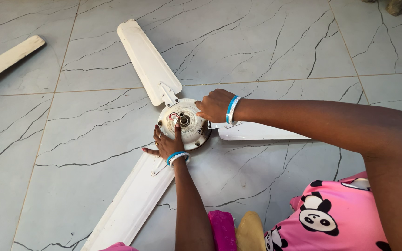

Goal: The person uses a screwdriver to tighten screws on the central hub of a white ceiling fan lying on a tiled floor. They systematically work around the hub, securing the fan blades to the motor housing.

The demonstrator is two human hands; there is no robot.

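Observation:
A white ceiling fan lies on the tiled floor, its round motor hub (187,122) facing up with a short shaft and red wires at the centre. Three blades spread from it: one to the upper left (147,60), one to the lower left (131,204), one to the right (257,132). My left hand (167,143) rests flat on the hub's near-left edge, fingers spread, with a blue and white bangle on the wrist. My right hand (216,105) is closed at the hub's right rim where the right blade joins; what its fingers grip is hidden.
A loose white blade (6,59) lies apart at the far left on the grey marbled floor tiles (275,42). Pink panda-print clothing (331,214) and my knees fill the lower right. A dark object sits at the top right corner.

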